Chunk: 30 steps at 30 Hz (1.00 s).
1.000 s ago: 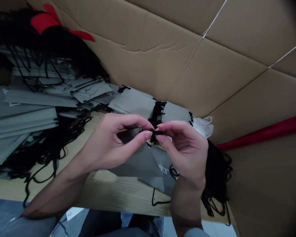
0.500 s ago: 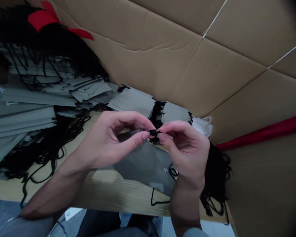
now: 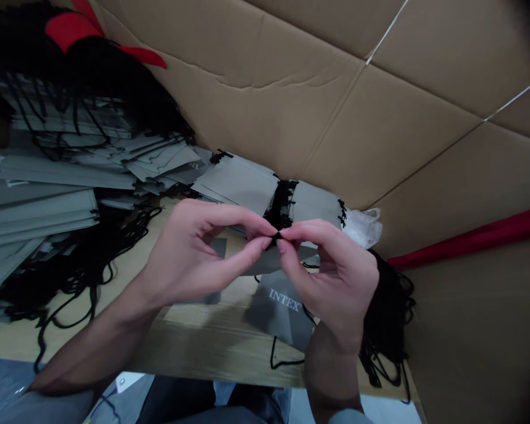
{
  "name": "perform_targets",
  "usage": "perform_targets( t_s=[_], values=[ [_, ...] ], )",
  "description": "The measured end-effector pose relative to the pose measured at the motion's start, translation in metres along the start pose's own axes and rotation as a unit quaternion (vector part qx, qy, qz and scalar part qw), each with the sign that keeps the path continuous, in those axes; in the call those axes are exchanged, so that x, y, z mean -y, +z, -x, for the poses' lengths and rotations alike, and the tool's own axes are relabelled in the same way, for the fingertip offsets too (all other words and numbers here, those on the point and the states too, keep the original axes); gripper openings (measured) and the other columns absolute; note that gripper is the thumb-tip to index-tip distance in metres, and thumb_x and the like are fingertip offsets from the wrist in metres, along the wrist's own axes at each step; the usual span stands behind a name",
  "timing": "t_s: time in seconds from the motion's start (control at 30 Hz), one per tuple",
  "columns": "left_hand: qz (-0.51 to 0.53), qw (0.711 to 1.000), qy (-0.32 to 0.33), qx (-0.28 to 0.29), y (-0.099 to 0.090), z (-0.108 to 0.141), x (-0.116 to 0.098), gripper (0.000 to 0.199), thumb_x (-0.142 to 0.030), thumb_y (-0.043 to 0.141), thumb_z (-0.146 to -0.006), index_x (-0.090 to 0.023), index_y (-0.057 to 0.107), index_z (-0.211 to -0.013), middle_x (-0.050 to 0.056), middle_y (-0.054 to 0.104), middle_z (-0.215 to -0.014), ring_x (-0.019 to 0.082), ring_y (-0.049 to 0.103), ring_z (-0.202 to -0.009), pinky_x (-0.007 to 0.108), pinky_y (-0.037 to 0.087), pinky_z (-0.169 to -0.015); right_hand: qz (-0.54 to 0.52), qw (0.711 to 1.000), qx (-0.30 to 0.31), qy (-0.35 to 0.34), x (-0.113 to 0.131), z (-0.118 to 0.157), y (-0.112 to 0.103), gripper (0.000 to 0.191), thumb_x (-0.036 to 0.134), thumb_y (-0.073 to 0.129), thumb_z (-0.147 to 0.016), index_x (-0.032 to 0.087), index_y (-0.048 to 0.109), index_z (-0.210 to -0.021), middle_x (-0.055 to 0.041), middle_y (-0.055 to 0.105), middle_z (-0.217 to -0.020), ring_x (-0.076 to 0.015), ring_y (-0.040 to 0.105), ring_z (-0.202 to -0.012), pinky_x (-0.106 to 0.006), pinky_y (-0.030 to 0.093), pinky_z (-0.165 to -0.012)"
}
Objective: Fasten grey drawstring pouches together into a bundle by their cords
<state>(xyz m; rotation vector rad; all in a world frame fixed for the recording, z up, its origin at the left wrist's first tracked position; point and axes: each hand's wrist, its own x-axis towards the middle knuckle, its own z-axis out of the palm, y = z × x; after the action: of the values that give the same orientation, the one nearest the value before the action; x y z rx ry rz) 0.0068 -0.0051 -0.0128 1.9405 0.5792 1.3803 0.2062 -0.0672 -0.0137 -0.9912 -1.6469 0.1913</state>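
Thumb and forefinger of my left hand [image 3: 194,253] pinch a small black cord knot [image 3: 277,235] from the left. From the right, my right hand [image 3: 335,271] pinches the same black cord, its fingertips almost meeting the left ones. A grey pouch part [image 3: 262,262] hangs beneath the fingertips. Lower down, a grey pouch with white INTEX lettering [image 3: 282,312] lies on the wooden table [image 3: 194,341], partly behind my right hand. A black cord loop [image 3: 287,362] extends from its lower edge.
Grey pouches [image 3: 39,218] with black cords are heaped at the left. Two stacks of pouches [image 3: 236,182] stand against the cardboard wall [image 3: 291,112], beside a clear plastic bag [image 3: 364,228]. Black cords [image 3: 386,318] hang at the right, near a red strip [image 3: 468,238].
The grey pouch below my hands has shifted, and the INTEX lettering now shows. My fingertips have drawn closer together around the knot.
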Motion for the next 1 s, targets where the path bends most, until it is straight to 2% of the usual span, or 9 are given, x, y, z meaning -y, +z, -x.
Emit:
perform_targets(
  t_s=[0.2,0.37,0.63,0.77,0.87,1.0],
  values=[
    [-0.059,0.995,0.080,0.028,-0.005,-0.004,0.004,0.011,-0.018,0.085,-0.098,-0.027,0.086,-0.103,-0.004,0.089,-0.090,0.012,0.081,-0.073,0.024,0.063,-0.067,0.014,1.000,-0.005,0.010,0.001,0.002,-0.001,0.030,0.000,0.078,-0.092,0.027,0.082,-0.104,0.0044,0.083,-0.098,-0.0135,0.077,-0.086,-0.029,0.065,-0.080],
    [-0.095,0.986,0.134,0.019,-0.005,0.000,0.007,0.016,-0.016,0.085,-0.099,-0.029,0.084,-0.108,-0.005,0.089,-0.095,0.013,0.084,-0.078,0.025,0.069,-0.071,0.024,1.000,-0.011,0.016,0.003,0.003,-0.002,0.031,0.000,0.079,-0.092,0.028,0.083,-0.105,0.0057,0.085,-0.099,-0.0130,0.079,-0.088,-0.028,0.066,-0.083],
    [-0.145,0.964,0.220,0.032,-0.006,0.000,0.013,0.017,-0.007,0.085,-0.096,-0.019,0.079,-0.106,0.001,0.088,-0.096,0.014,0.086,-0.085,0.019,0.070,-0.085,0.034,0.997,0.064,0.024,0.005,0.001,-0.016,0.022,0.004,0.079,-0.100,0.024,0.084,-0.107,0.0032,0.089,-0.104,-0.0120,0.082,-0.092,-0.026,0.066,-0.085],
    [-0.130,0.967,0.210,0.056,-0.007,-0.001,0.012,0.017,-0.005,0.083,-0.095,-0.020,0.078,-0.101,0.000,0.087,-0.094,0.014,0.085,-0.081,0.018,0.068,-0.082,0.026,0.994,0.102,0.033,0.003,-0.002,-0.022,0.016,0.009,0.079,-0.102,0.024,0.083,-0.106,0.0020,0.088,-0.101,-0.0132,0.082,-0.089,-0.026,0.066,-0.081],
    [-0.121,0.974,0.173,0.084,-0.008,-0.001,0.010,0.014,-0.009,0.079,-0.097,-0.023,0.077,-0.098,0.000,0.087,-0.091,0.014,0.084,-0.079,0.020,0.067,-0.078,0.051,0.990,0.126,0.024,0.004,-0.004,-0.024,0.013,0.010,0.078,-0.103,0.023,0.082,-0.105,0.0006,0.087,-0.097,-0.0139,0.082,-0.086,-0.026,0.067,-0.079],
    [-0.118,0.975,0.145,0.119,-0.009,-0.001,0.012,0.014,-0.011,0.075,-0.097,-0.025,0.078,-0.098,0.000,0.088,-0.092,0.015,0.082,-0.078,0.022,0.066,-0.076,0.068,0.987,0.143,0.024,0.004,-0.004,-0.023,0.012,0.009,0.079,-0.098,0.021,0.081,-0.102,0.0015,0.085,-0.090,-0.0122,0.078,-0.076,-0.024,0.066,-0.075]
  ],
)
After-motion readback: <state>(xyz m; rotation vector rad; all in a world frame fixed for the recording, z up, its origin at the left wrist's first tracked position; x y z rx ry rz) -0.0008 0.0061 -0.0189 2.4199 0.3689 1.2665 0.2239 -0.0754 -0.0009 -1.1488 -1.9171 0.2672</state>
